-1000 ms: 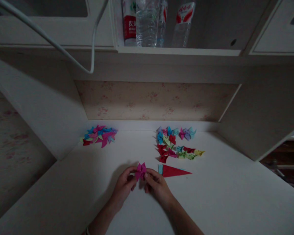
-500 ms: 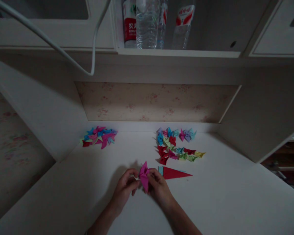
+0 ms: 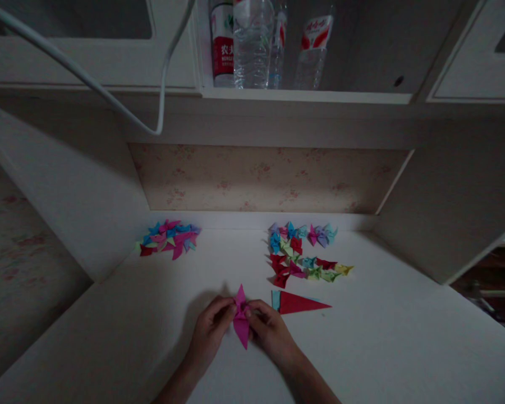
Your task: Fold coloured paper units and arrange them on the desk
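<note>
Between my hands is a pink folded-paper origami piece (image 3: 241,326), one point directed away from me and the other toward me. My left hand (image 3: 212,325) pinches its left side between thumb and fingertips. On the right side, my right hand (image 3: 269,326) grips it the same way, its lower fingers partly hidden. Just beyond my right hand lies a red folded-paper triangle (image 3: 298,303), narrow tip to the right, over a light blue paper piece (image 3: 275,300).
Several colourful origami pieces (image 3: 170,235) are heaped at the back left of the white desk (image 3: 122,348). More folded pieces (image 3: 294,269) stand in rows at the back right. Plastic bottles (image 3: 252,50) stand on the shelf above, and a white cable (image 3: 109,98) hangs at upper left.
My left hand has closed onto the pink origami piece, which only my right hand gripped before. The piece has shifted slightly left and toward me, and its near point shows more fully.
</note>
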